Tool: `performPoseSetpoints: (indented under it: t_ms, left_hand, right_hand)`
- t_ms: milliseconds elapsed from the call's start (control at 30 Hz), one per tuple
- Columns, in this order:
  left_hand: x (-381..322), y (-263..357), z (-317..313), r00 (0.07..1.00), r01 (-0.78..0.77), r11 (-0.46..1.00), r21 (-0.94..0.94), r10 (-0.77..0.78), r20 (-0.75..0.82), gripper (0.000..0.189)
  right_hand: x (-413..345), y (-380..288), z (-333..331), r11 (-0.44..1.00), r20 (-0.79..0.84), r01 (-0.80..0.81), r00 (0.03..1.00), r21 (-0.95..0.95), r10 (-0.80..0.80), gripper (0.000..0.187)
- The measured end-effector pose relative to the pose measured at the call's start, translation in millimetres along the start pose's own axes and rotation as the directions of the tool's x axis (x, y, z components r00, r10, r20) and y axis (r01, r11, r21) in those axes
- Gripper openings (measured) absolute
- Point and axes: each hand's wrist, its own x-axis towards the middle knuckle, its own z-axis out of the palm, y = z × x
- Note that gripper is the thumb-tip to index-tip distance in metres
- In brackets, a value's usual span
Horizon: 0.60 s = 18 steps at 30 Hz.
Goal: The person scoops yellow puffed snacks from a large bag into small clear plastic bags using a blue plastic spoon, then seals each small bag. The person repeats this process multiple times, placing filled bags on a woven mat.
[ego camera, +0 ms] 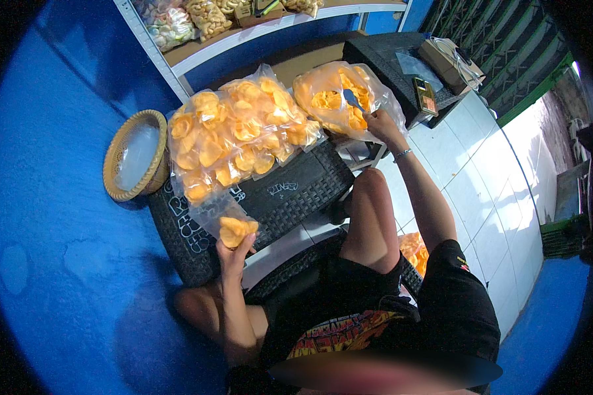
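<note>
My left hand [234,254] grips a small clear plastic bag with some orange chips [236,231] at its bottom, above the near edge of the black woven-pattern table [296,197]. In my right hand [383,126] is the handle of a blue spoon [352,98]. The spoon reaches into a large clear plastic bag [304,86] of orange chips, which stands open to the right of the table. Between the hands, a pile of small clear bags filled with chips [242,128] covers the table's far side.
A woven basket [163,170] holding clear plastic bags [137,155] stands left of the table. Beyond is a shelf [296,23] with bagged snacks [207,19]. At the right, a black table [375,54] carries a phone [425,96] and a cardboard box with a white cable [447,64].
</note>
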Motion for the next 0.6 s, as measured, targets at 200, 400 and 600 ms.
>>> performPoseSetpoints:
  t_ms: [200, 400, 600]
  left_hand:
    - [0, -2, -3, 1.000, 0.013, 1.000, 0.000, -0.013, -0.009, 0.032]
    - [2, -8, -5, 0.999, 0.035, 0.997, 0.066, -0.036, 0.020, 0.043]
    - [2, -6, -1, 0.999, 0.044, 0.998, 0.043, -0.045, 0.023, 0.041]
  right_hand:
    - [5, -7, 6, 0.999, 0.049, 0.022, 0.999, -0.045, -0.020, 0.047]
    - [2, -27, 7, 0.936, 0.051, 0.182, 0.983, -0.302, -0.175, 0.039]
    - [0, -38, 14, 0.915, -0.008, 0.192, 0.978, -0.356, -0.208, 0.033]
